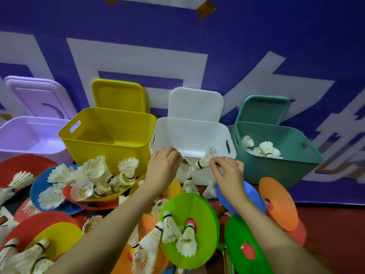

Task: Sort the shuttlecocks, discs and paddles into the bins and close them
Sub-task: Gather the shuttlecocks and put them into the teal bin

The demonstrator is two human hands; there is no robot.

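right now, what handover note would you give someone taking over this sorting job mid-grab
Left hand grips a shuttlecock in front of the white bin; right hand pinches another shuttlecock.
Done: a few shuttlecocks lie in the teal bin.
Yellow bin and purple bin look empty.
Left: many shuttlecocks and coloured discs, such as the green disc, lie unsorted on the floor. All four lids are open. No paddle clearly visible.

bins (106, 131): 4 | lids (118, 95): 4 | hands (164, 165): 2 | shuttlecocks in teal bin (276, 165): about 4
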